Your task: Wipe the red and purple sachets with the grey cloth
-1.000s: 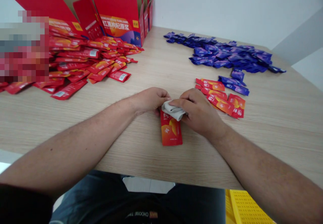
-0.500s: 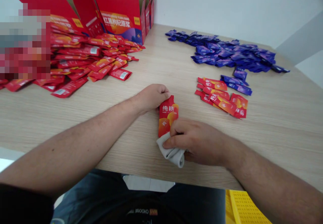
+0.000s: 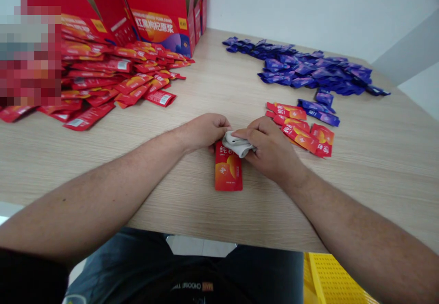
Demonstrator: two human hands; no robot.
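Our folded off-white cloth (image 3: pixel 237 145) is now sitting at the top of a flat red-and-orange foil pouch (image 3: pixel 228 173), up from its bottom. Viewed from the head, our right hand (image 3: pixel 270 151) is grasping the cloth; our left hand (image 3: pixel 207 132) is pinching the pouch's top, seemingly preventing sliding. That pouch is lying toward six o'clock on a pale wood-grain tabletop (image 3: pixel 192 203); a plain white wall (image 3: pixel 274 7) is rising at one o'clock.

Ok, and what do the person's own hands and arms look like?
The left hand and right hand are ungloved, with no watch or bracelet showing on either wrist. A black sleeve leaves the left forearm bare; the right forearm is bare too, its sleeve out of view.
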